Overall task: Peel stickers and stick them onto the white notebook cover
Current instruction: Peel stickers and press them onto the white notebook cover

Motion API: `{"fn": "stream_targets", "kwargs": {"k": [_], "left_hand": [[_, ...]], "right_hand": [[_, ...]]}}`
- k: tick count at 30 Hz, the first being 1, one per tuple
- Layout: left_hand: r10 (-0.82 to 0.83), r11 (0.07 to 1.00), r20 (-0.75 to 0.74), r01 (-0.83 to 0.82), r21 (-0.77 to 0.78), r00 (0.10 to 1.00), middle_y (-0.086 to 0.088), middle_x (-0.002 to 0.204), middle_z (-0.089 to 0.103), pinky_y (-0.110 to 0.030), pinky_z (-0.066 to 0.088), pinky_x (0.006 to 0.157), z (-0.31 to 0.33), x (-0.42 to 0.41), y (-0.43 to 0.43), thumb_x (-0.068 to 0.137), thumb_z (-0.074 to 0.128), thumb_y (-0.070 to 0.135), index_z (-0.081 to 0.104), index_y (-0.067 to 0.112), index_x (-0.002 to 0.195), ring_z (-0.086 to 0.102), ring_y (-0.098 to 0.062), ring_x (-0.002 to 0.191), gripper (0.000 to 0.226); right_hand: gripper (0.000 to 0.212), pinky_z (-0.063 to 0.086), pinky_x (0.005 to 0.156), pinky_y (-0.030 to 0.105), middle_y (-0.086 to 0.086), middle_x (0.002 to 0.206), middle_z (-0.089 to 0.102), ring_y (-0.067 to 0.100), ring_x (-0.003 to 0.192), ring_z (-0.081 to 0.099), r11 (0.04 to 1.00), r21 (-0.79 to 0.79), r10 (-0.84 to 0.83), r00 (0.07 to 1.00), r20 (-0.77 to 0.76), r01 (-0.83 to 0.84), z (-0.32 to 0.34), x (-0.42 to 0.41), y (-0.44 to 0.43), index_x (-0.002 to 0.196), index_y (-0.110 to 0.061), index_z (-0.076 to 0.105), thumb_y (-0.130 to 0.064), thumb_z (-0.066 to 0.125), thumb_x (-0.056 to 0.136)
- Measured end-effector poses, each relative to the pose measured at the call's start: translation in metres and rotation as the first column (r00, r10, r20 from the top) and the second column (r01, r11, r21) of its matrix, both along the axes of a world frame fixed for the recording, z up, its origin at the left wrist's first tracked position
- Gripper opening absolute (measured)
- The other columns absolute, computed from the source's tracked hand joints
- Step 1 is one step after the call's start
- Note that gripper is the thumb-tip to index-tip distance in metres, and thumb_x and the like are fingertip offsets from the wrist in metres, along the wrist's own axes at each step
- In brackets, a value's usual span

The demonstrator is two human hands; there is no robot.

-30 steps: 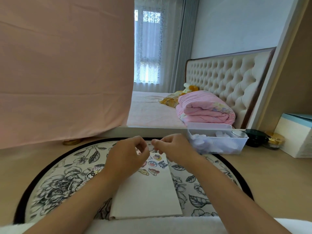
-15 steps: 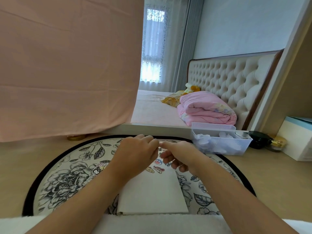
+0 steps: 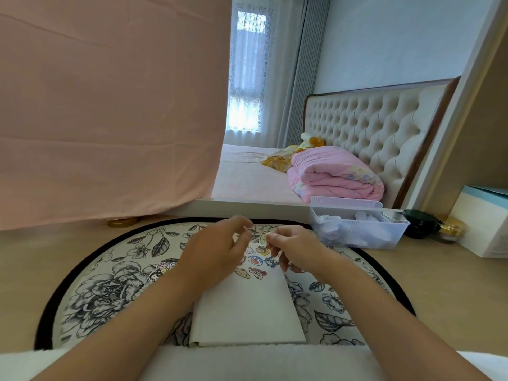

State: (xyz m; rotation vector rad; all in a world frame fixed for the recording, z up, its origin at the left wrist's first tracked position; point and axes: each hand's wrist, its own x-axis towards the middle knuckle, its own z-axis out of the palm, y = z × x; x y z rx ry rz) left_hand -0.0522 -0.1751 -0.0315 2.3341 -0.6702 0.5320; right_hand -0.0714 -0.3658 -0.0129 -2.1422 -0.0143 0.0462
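The left hand [image 3: 217,251] and right hand [image 3: 295,247] pinch a tiny sticker [image 3: 254,230] over the white notebook [image 3: 247,312], probably peeling it. Next, press it on a bare spot.

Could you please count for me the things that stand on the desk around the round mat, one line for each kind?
clear plastic basket: 1
black container: 1
gold lids: 2 (the left one is partly under the pink cloth)
white and blue box: 1
Total: 5
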Motion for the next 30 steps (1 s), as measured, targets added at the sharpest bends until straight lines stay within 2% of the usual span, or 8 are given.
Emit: {"fn": "stream_targets", "kwargs": {"k": [3, 6, 11, 15, 19, 24, 30], "left_hand": [[-0.093, 0.974, -0.272, 0.030, -0.227, 0.958, 0.016, 0.093, 0.070, -0.023, 0.050, 0.067, 0.000, 0.007, 0.000, 0.099, 0.055, 0.037, 0.065, 0.035, 0.111, 0.064, 0.007, 0.069, 0.016], [-0.243, 0.922, -0.413, 0.078, -0.378, 0.878, 0.008, 0.088, 0.076, -0.014, 0.047, 0.061, 0.003, 0.006, -0.001, 0.096, 0.063, 0.033, 0.072, 0.027, 0.098, 0.066, -0.001, 0.064, 0.011], [-0.290, 0.909, -0.465, 0.089, -0.407, 0.837, 0.006, 0.081, 0.077, -0.015, 0.048, 0.061, 0.007, 0.001, -0.004, 0.093, 0.068, 0.026, 0.074, 0.019, 0.090, 0.063, -0.008, 0.064, 0.009], [-0.260, 0.899, -0.464, 0.037, -0.436, 0.847, 0.003, 0.077, 0.076, -0.012, 0.048, 0.056, 0.007, 0.000, -0.005, 0.092, 0.069, 0.021, 0.073, 0.016, 0.087, 0.063, -0.007, 0.062, 0.008], [-0.215, 0.871, -0.431, -0.027, -0.490, 0.877, 0.003, 0.071, 0.073, -0.013, 0.046, 0.052, 0.005, -0.001, -0.009, 0.091, 0.069, 0.018, 0.070, 0.017, 0.080, 0.059, -0.004, 0.055, 0.012], [-0.228, 0.847, -0.445, -0.049, -0.530, 0.866, 0.004, 0.070, 0.073, -0.011, 0.044, 0.049, 0.008, -0.001, -0.010, 0.092, 0.068, 0.019, 0.072, 0.016, 0.082, 0.056, -0.004, 0.051, 0.010], [-0.232, 0.829, -0.471, -0.080, -0.553, 0.851, 0.003, 0.072, 0.074, -0.012, 0.046, 0.050, 0.009, 0.000, -0.009, 0.090, 0.071, 0.022, 0.075, 0.019, 0.083, 0.058, -0.007, 0.054, 0.009]], "right_hand": [[0.032, 0.030, 0.039, 0.019, 0.002, 0.072, 0.058, 0.017, 0.049, 0.050, 0.993, 0.006, 0.120, 0.992, 0.046, -0.121, 0.003, -0.002, -0.004, 0.079, -0.013, 0.056, -0.021, 0.044, 0.107], [0.034, 0.033, 0.041, 0.015, -0.001, 0.066, 0.056, 0.016, 0.049, 0.049, 0.985, -0.041, 0.172, 0.981, 0.090, -0.169, 0.004, -0.002, -0.005, 0.075, -0.015, 0.054, -0.018, 0.043, 0.108], [0.034, 0.038, 0.048, 0.019, -0.006, 0.065, 0.057, 0.016, 0.052, 0.052, 0.973, -0.136, 0.205, 0.970, 0.133, -0.187, 0.001, 0.001, -0.006, 0.074, -0.019, 0.055, -0.022, 0.046, 0.106], [0.029, 0.043, 0.052, 0.025, -0.002, 0.067, 0.058, 0.014, 0.052, 0.052, 0.977, -0.146, 0.180, 0.972, 0.150, -0.158, 0.001, 0.003, -0.005, 0.078, -0.017, 0.063, -0.029, 0.054, 0.103], [0.026, 0.043, 0.050, 0.026, 0.003, 0.069, 0.062, 0.017, 0.052, 0.055, 0.995, -0.083, 0.065, 0.985, 0.160, -0.052, 0.000, 0.006, -0.009, 0.083, -0.016, 0.070, -0.039, 0.067, 0.094], [0.020, 0.038, 0.043, 0.021, -0.002, 0.070, 0.064, 0.012, 0.051, 0.056, 0.993, 0.112, 0.026, 0.988, 0.152, -0.044, 0.000, 0.004, -0.008, 0.095, -0.009, 0.074, -0.029, 0.071, 0.093], [0.017, 0.038, 0.045, 0.024, -0.005, 0.070, 0.067, 0.014, 0.055, 0.056, 0.991, 0.128, 0.026, 0.989, 0.148, -0.045, 0.001, 0.004, -0.007, 0.097, -0.010, 0.073, -0.026, 0.070, 0.094]]}}
